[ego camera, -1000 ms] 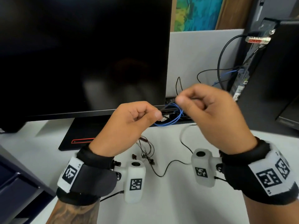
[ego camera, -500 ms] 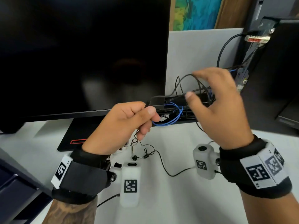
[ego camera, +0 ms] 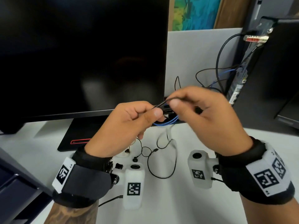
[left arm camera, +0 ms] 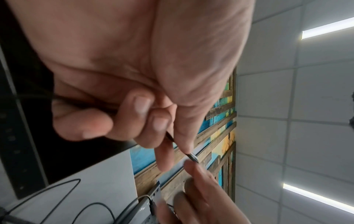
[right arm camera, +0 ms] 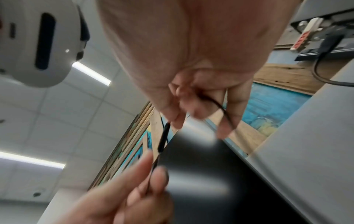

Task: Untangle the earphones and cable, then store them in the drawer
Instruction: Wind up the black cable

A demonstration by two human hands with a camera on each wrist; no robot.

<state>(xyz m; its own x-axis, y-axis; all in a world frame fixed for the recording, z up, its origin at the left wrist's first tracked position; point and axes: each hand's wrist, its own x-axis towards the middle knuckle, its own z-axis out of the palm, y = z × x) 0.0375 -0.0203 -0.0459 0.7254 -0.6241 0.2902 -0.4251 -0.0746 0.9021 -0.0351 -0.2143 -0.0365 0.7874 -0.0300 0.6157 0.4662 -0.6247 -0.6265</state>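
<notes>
Your left hand [ego camera: 129,125] and right hand [ego camera: 200,113] are raised together over the bench [ego camera: 226,207], each grip closed in a thumb-and-finger pinch on the same thin black cable [ego camera: 161,103], which runs taut in the short gap between them. In the right wrist view a thicker black sleeve sits on that strand just past your right fingertips [right arm camera: 176,121], and a loop passes back through that grip.

Below the two grips, the rest of the black wire hangs down to the bench and lies in loose overlapping loops, with small earbuds [ego camera: 135,159] among them. Which strand belongs to the earphones and which to the separate cable, I cannot tell.

The risk, as I judge it, is in pulling the grips apart along the strand: if a crossing in the loops below closes, it would cinch into a knot, and a sharp tug could drag the earbuds off the white surface or strain the wire at the sleeve.

To the left of your left grip, at the bench edge, a dark blue drawer unit [ego camera: 17,188] shows; nothing is stored in it yet. Beyond the grips stand a black monitor [ego camera: 80,54] on its stand, a blue cable [ego camera: 168,122], a grey partition [ego camera: 194,54], a desktop computer [ego camera: 265,70] with its own leads, and a colourful painting [ego camera: 194,12].
</notes>
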